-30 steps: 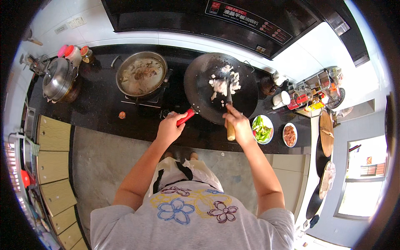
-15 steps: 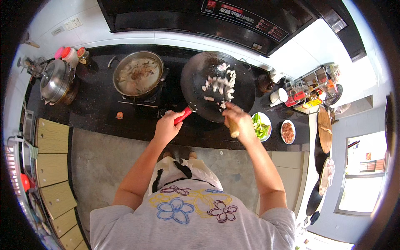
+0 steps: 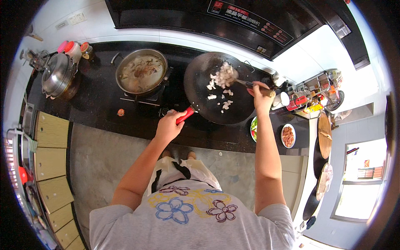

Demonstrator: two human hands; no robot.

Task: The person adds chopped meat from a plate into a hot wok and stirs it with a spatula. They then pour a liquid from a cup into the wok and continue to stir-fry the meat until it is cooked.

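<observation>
A dark wok sits at the centre of the black counter. My left hand is closed round its red handle. Over the wok's right rim reaches my right hand, gripping the wooden handle of a spatula with a metal shaft. Its head lies among pale, whitish food pieces heaped in the upper part of the wok; the pieces partly hide it. Smaller bits lie scattered lower in the pan. My right forearm partly covers a plate of cut green vegetables.
Left of the wok, a pan of cloudy liquid stands on a burner. A lidded steel pot is farther left. At the right are a plate of reddish meat, a white mug and a condiment rack. A range hood hangs above.
My right hand has moved up and right with the spatula, from the wok's near edge to its right rim. The pale pieces are now bunched higher up. My left hand keeps its grip.
</observation>
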